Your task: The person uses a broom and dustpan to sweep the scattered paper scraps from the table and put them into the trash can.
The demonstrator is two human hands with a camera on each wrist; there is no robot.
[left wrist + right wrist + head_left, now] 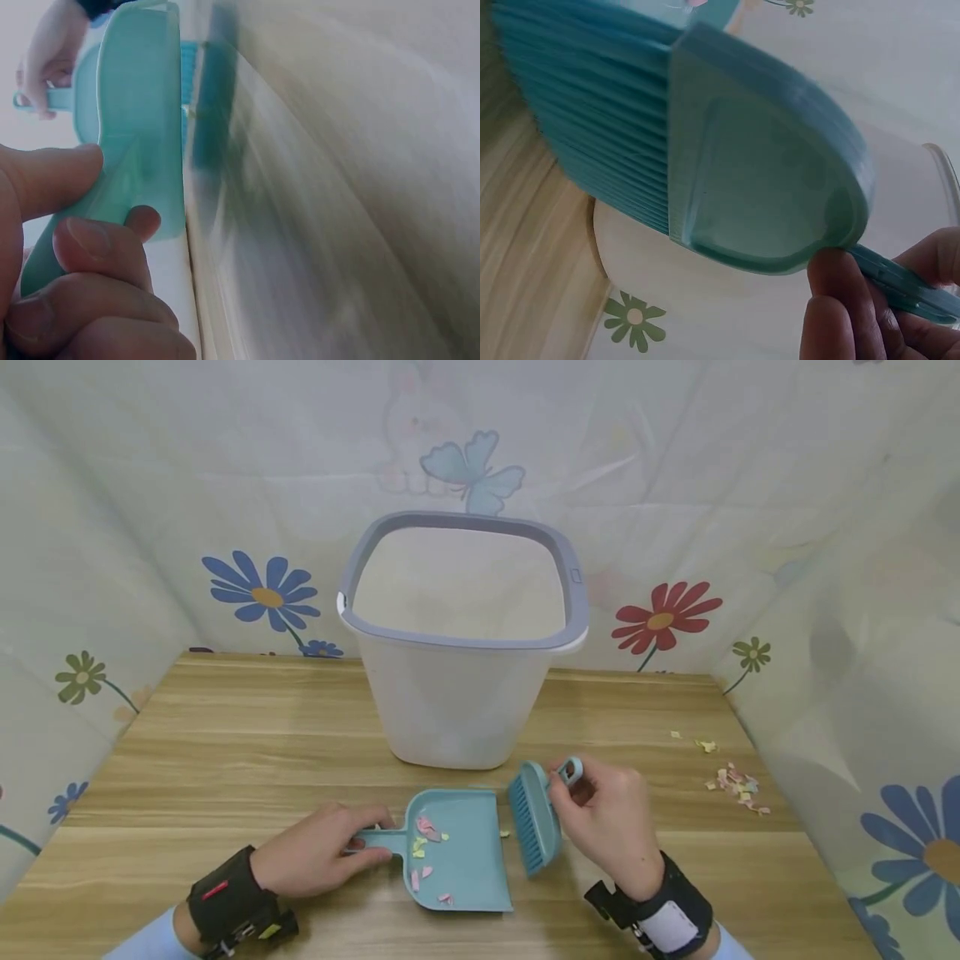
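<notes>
A teal dustpan point(465, 852) lies on the wooden table point(225, 752) with a few paper scraps point(424, 839) in it. My left hand point(322, 856) grips its handle point(375, 840); in the left wrist view the fingers point(90, 247) curl round the dustpan point(139, 127). My right hand point(600, 818) holds a teal brush point(534, 818) by its handle, bristles down at the pan's right edge. The right wrist view shows the brush point(742, 172) close up with my fingers point(840, 300) on the handle.
A white bin with a grey rim point(461, 635) stands just behind the dustpan. More paper scraps point(738, 777) lie scattered at the table's right side. Flower-printed cloth walls point(262, 593) close in the table on three sides.
</notes>
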